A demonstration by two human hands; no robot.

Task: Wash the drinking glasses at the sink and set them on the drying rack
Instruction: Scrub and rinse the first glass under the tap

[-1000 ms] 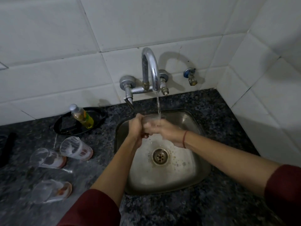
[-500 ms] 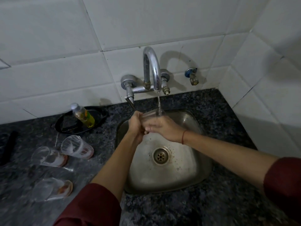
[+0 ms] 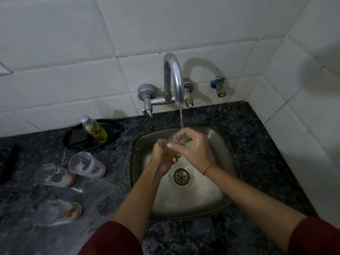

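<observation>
A clear drinking glass [image 3: 182, 139] is held over the steel sink [image 3: 215, 196], under the water running from the tap [image 3: 173, 78]. My left hand [image 3: 161, 157] grips its lower part. My right hand [image 3: 193, 150] wraps over it, fingers at the rim. Most of the glass is hidden by both hands. Three dirty glasses lie on their sides on the dark counter to the left: one [image 3: 86, 165] nearest the sink, one [image 3: 54, 175] beside it, one [image 3: 58, 211] closer to me.
A soap bottle [image 3: 94, 129] leans in a black dish [image 3: 73, 142] behind the lying glasses. A small wall valve [image 3: 219, 87] sits right of the tap. White tiled walls close the back and right. A dark object [image 3: 9, 162] lies at the far left.
My hands have shifted slightly on the glass under the stream; the right hand's fingers now reach over the rim. The lying glasses have not moved.
</observation>
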